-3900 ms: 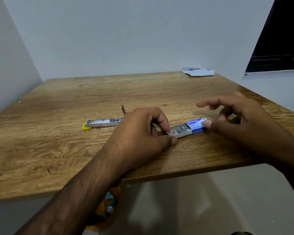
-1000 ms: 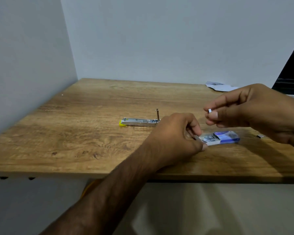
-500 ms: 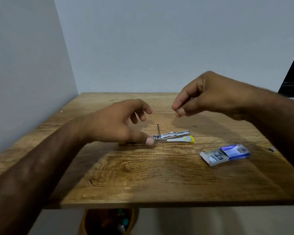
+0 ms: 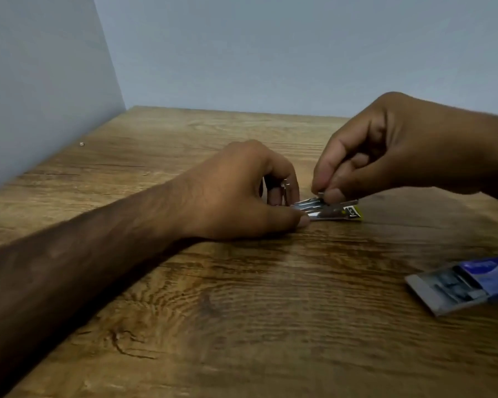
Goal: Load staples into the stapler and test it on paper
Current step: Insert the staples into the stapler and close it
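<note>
Stapler [image 4: 332,209] lying opened flat on the wooden surface [image 4: 242,326], roughly mid-way across, metal channel facing up. Left hand [image 4: 236,193] closed on its near end, pinning it down. Right hand [image 4: 385,150] pinched shut over the channel, fingertips [image 4: 332,195] right on the metal; looks like a tiny strip of staples in there, but too small and blurry to be sure.

Could easily go wrong here: strip going in crooked and jamming, or slipping out of the pinch and skittering across the wood. Stapler could also slide if the left-hand hold eases off.

Count: one stapler, one staple box [image 4: 466,285] lying open well off to the right, two hands. No paper in view. One small speck [image 4: 82,143] near the left wall, can't tell what.
</note>
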Tool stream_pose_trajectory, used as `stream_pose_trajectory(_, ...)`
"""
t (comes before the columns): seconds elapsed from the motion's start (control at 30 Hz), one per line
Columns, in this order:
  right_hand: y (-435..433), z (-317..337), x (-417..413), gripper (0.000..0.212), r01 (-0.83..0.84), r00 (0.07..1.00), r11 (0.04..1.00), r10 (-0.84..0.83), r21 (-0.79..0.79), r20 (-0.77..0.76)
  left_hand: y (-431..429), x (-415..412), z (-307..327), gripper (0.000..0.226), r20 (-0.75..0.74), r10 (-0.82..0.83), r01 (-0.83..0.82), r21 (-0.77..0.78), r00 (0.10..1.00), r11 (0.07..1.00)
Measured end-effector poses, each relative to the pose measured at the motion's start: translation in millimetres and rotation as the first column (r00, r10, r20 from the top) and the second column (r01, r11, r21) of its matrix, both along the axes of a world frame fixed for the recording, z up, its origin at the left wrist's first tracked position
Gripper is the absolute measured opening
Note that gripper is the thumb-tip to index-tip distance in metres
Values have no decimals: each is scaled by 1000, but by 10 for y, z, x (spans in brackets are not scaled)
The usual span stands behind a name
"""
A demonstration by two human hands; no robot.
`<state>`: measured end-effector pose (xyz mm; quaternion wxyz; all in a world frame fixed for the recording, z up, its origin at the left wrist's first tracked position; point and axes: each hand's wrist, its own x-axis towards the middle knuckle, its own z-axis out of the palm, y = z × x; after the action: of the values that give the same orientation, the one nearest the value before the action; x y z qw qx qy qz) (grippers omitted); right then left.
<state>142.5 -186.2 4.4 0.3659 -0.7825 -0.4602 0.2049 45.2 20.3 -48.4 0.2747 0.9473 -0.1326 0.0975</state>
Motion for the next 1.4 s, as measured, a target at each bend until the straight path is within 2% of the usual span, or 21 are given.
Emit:
stream_pose_trajectory(0.23,37,-73,-46,21,-50,992,999,48,19,115,24,-3,-28,20,-45,11,-16,-116,999,993)
stream_pose_trajectory(0.47,36,-96,-23,25,-59,997,998,58,23,60,45,-6,-49,20,-57,-12,3,-153,998,988)
stream_pose_trajectory(0.67,46,-87,-72,29,-82,989,997,82,-8,120,64,0,-44,20,-80,-40,25,-179,996,984)
stream_pose_trajectory(0.77,30,-81,-70,30,-92,986,996,93,-17,137,68,1,-41,20,-84,-45,29,-179,995,983)
stream_pose_trajectory(1.03,-25,-108,29,25,-81,995,996,80,20,56,83,2,-39,17,-82,-49,34,-174,995,984)
stream_pose_trajectory(1.4,-20,-196,66,23,-75,995,996,71,55,68,84,2,-74,17,-68,-44,33,-149,997,988)
